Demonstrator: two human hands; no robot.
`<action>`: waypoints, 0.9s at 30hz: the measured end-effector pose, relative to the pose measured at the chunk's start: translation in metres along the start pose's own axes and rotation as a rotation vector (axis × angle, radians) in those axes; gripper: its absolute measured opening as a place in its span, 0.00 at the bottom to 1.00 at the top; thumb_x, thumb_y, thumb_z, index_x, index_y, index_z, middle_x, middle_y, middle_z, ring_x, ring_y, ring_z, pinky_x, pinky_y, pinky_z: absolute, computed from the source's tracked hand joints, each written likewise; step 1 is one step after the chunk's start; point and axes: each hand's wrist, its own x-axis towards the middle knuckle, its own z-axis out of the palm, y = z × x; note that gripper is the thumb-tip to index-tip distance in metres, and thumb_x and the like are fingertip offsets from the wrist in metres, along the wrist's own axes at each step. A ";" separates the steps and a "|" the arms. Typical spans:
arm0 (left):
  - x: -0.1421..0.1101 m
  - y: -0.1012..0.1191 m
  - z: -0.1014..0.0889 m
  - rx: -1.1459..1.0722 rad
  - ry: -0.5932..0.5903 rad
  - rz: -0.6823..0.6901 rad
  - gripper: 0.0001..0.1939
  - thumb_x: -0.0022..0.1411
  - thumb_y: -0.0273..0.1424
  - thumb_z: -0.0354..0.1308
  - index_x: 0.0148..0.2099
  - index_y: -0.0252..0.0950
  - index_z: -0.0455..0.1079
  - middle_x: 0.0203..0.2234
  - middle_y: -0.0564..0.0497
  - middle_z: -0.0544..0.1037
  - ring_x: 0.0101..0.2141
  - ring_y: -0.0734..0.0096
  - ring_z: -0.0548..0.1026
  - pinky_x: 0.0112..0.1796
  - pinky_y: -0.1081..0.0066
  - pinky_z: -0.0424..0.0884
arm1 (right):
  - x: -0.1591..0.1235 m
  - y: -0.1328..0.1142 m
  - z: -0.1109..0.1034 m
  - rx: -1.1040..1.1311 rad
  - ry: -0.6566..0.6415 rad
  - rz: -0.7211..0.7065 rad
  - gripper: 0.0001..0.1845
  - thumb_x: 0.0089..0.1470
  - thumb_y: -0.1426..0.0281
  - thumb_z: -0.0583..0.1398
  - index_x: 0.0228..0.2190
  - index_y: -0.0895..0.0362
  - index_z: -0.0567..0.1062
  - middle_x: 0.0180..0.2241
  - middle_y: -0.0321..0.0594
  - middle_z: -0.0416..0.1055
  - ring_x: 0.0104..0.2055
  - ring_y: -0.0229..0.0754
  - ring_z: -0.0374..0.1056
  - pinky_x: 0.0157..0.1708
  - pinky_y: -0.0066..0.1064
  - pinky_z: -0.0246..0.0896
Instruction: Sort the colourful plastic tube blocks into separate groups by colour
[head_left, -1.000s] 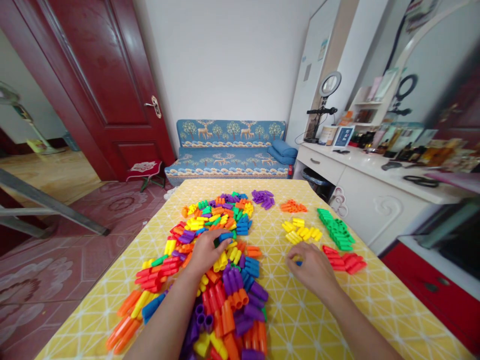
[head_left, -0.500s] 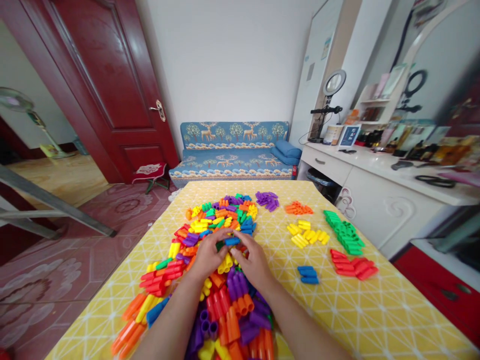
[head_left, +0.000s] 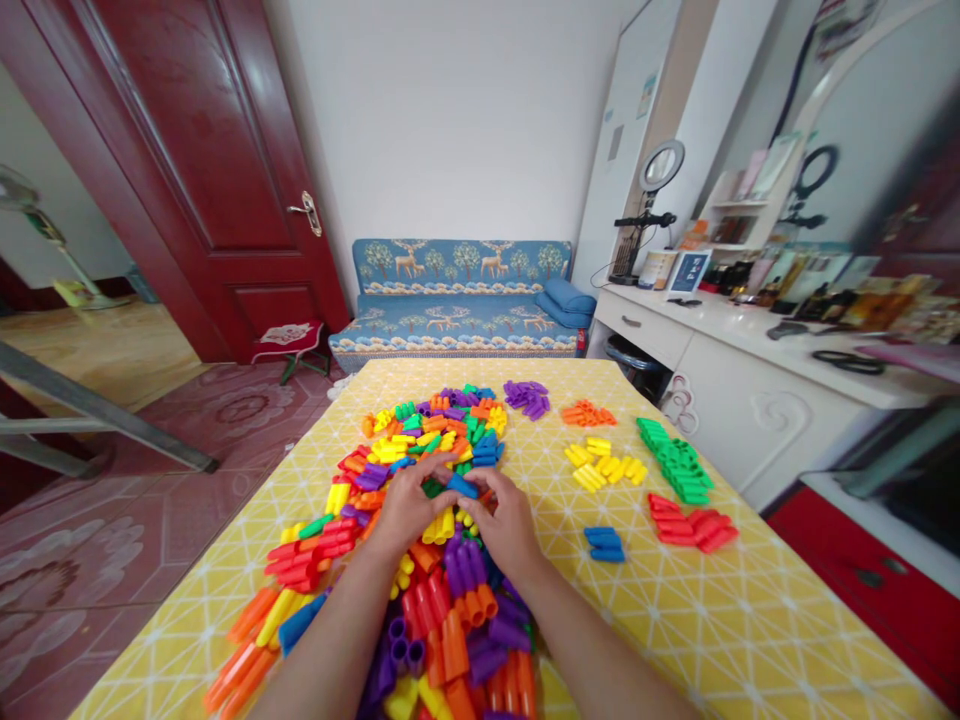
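Observation:
A big mixed pile of coloured plastic tube blocks [head_left: 420, 560] covers the left half of a table with a yellow patterned cloth [head_left: 675, 620]. Both hands meet over the pile's middle. My left hand [head_left: 405, 505] and my right hand [head_left: 506, 520] pinch the two ends of a blue block [head_left: 463, 487] between their fingertips. To the right lie sorted groups: purple blocks [head_left: 526, 396], orange blocks [head_left: 586, 413], yellow blocks [head_left: 604, 465], green blocks [head_left: 671, 460], red blocks [head_left: 694, 522] and a small stack of blue blocks [head_left: 604, 543].
A white dresser [head_left: 742, 390] with bottles and a ring light [head_left: 658, 170] stands to the right. A blue patterned sofa [head_left: 457, 300] is behind the table, a dark red door [head_left: 210, 180] at the left, and a metal ladder leg [head_left: 105, 425] on the floor.
My right hand left the small blue stack at the right and came back to the pile. It now grips the blue block together with my left hand.

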 end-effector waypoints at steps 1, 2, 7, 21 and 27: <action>0.000 0.001 0.000 0.004 -0.008 -0.007 0.21 0.53 0.31 0.65 0.50 0.36 0.73 0.31 0.51 0.80 0.34 0.66 0.78 0.40 0.67 0.73 | 0.000 0.001 -0.003 -0.016 0.005 -0.020 0.10 0.50 0.71 0.62 0.37 0.53 0.74 0.37 0.36 0.74 0.41 0.42 0.69 0.42 0.32 0.62; 0.000 0.001 0.000 0.005 -0.021 -0.015 0.20 0.52 0.32 0.65 0.49 0.36 0.73 0.31 0.50 0.80 0.34 0.65 0.78 0.40 0.67 0.73 | 0.001 0.002 -0.007 -0.035 0.011 -0.036 0.09 0.50 0.71 0.62 0.37 0.53 0.75 0.37 0.37 0.74 0.41 0.42 0.69 0.42 0.32 0.61; -0.001 0.002 0.000 0.008 -0.042 -0.035 0.15 0.53 0.36 0.66 0.42 0.36 0.76 0.31 0.48 0.81 0.33 0.64 0.79 0.37 0.68 0.74 | 0.009 0.014 -0.059 -0.201 0.074 -0.085 0.09 0.48 0.77 0.58 0.33 0.54 0.74 0.35 0.37 0.74 0.39 0.42 0.68 0.40 0.32 0.61; 0.000 0.004 0.000 0.038 -0.050 -0.021 0.11 0.54 0.36 0.64 0.39 0.36 0.77 0.31 0.48 0.81 0.33 0.65 0.79 0.37 0.69 0.74 | -0.017 0.021 -0.127 -0.675 -0.221 -0.082 0.15 0.40 0.81 0.55 0.30 0.53 0.74 0.44 0.37 0.73 0.48 0.45 0.66 0.49 0.37 0.57; 0.000 0.003 -0.001 0.048 -0.053 -0.016 0.10 0.55 0.35 0.64 0.39 0.36 0.77 0.31 0.49 0.81 0.33 0.66 0.79 0.36 0.69 0.74 | -0.026 0.029 -0.114 -0.754 -0.256 -0.046 0.09 0.52 0.67 0.60 0.37 0.54 0.74 0.40 0.41 0.72 0.45 0.46 0.65 0.45 0.36 0.58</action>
